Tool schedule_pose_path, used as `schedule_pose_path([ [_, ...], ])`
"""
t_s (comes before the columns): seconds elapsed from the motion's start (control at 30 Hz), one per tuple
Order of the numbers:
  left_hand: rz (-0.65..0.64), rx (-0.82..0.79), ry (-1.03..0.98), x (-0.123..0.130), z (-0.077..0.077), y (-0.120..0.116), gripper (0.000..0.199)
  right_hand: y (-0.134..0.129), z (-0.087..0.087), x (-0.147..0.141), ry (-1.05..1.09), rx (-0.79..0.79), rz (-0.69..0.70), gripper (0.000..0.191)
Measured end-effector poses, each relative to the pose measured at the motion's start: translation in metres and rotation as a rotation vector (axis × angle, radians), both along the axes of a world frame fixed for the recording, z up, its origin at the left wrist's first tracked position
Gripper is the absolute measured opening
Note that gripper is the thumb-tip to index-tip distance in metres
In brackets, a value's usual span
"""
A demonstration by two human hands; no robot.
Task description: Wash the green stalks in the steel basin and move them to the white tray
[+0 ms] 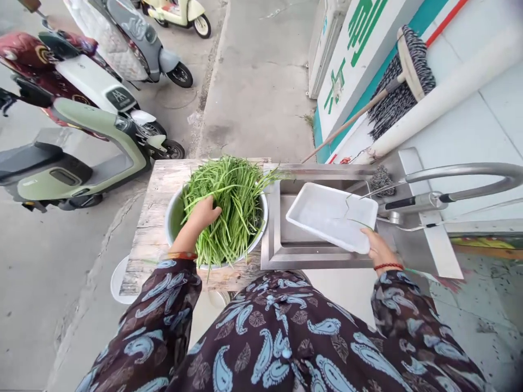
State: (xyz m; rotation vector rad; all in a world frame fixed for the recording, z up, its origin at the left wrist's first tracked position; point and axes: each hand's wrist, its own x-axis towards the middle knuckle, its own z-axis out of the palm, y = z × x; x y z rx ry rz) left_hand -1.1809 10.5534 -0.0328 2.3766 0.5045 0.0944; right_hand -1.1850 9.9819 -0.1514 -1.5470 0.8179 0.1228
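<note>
A large round basin heaped with long green vegetable stalks stands on a weathered wooden board. My left hand is on the left side of the heap, its fingers curled around some stalks. Over the metal sink, a white rectangular tray lies slightly tilted, with a thin green strand near its right end. My right hand grips the tray's lower right corner, the thumb over the rim and the other fingers mostly hidden.
A curved faucet reaches over the sink's right side, near a dark scouring pad. A mop leans beyond the sink. Parked scooters stand at the left. A white wall is at the right.
</note>
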Motion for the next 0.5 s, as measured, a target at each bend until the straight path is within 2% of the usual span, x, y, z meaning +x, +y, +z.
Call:
schedule_pose_path([
  [0.07,-0.054,0.221,0.069,-0.002,-0.002,-0.002,0.014,0.0,-0.014,0.026,-0.002,-0.086,0.082,0.018],
  [0.17,-0.071,0.37,0.113,-0.015,-0.004,-0.004,0.036,0.0,-0.04,0.054,-0.007,-0.152,0.157,0.023],
  [0.33,-0.017,0.389,0.136,-0.04,-0.004,-0.009,0.065,-0.011,-0.076,0.071,0.007,-0.305,0.302,0.046],
  [0.43,0.042,0.388,0.083,-0.053,-0.001,-0.016,0.07,-0.014,-0.086,0.076,0.018,-0.424,0.381,0.052],
  [0.5,0.079,0.39,0.02,-0.059,0.002,-0.021,0.069,-0.007,-0.091,0.079,0.012,-0.491,0.461,0.048],
])
